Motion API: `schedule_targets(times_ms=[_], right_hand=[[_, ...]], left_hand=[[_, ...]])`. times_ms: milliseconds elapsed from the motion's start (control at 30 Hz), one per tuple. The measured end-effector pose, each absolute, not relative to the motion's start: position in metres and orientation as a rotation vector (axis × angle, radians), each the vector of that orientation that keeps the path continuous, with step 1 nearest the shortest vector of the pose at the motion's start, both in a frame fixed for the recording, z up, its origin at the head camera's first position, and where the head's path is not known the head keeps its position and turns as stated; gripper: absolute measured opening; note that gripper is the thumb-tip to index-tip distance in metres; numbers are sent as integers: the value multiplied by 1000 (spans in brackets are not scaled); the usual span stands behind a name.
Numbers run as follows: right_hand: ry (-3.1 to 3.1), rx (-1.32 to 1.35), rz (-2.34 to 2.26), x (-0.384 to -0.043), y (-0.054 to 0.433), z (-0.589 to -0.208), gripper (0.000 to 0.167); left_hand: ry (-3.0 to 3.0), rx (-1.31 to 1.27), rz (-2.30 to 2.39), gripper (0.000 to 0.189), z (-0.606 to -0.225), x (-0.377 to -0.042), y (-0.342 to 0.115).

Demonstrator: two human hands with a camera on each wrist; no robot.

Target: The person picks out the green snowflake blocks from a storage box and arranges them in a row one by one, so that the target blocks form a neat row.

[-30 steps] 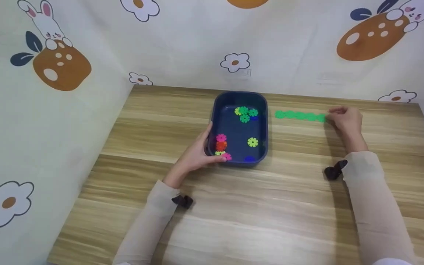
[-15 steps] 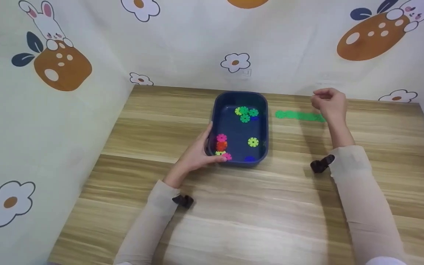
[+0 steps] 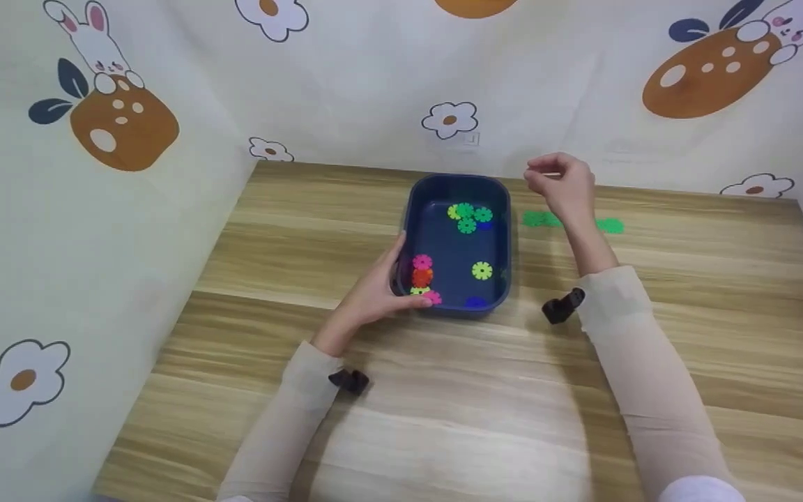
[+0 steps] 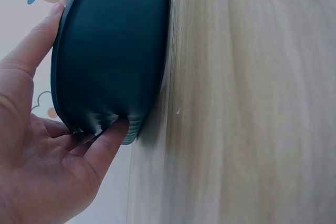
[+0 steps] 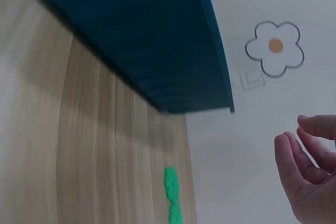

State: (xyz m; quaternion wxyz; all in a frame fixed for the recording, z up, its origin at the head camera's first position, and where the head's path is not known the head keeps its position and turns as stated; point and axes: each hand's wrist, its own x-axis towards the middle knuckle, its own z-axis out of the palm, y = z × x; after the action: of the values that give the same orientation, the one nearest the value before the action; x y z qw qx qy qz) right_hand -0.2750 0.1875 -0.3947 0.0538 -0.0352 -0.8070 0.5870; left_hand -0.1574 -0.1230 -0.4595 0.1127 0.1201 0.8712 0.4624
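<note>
A dark blue plastic bin stands on the wooden table. My left hand holds its near left corner, thumb over the near rim and fingers along the left side. In the left wrist view, fingertips press the bin's outer wall. Inside lie several notched plastic discs, among them green discs at the far end, a yellow disc and pink and red discs near my thumb. My right hand hovers right of the bin, fingers loosely bent with nothing between them. Below it, a row of green discs is partly hidden.
Behind the table hangs a pale patterned cloth, close to the far edge. Another stretch of cloth runs along the left side. Bare wooden tabletop lies in front of the bin.
My right hand has left the right end of the green row, risen and moved left toward the bin. The row stays on the table. My left hand and the bin keep their place.
</note>
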Motion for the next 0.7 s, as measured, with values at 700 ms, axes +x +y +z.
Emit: schedule_targets(times_ms=[700], right_hand=[[-2677, 105, 1660, -269, 125, -415, 23]], left_hand=[[2547, 339, 1363, 120, -458, -157, -123]])
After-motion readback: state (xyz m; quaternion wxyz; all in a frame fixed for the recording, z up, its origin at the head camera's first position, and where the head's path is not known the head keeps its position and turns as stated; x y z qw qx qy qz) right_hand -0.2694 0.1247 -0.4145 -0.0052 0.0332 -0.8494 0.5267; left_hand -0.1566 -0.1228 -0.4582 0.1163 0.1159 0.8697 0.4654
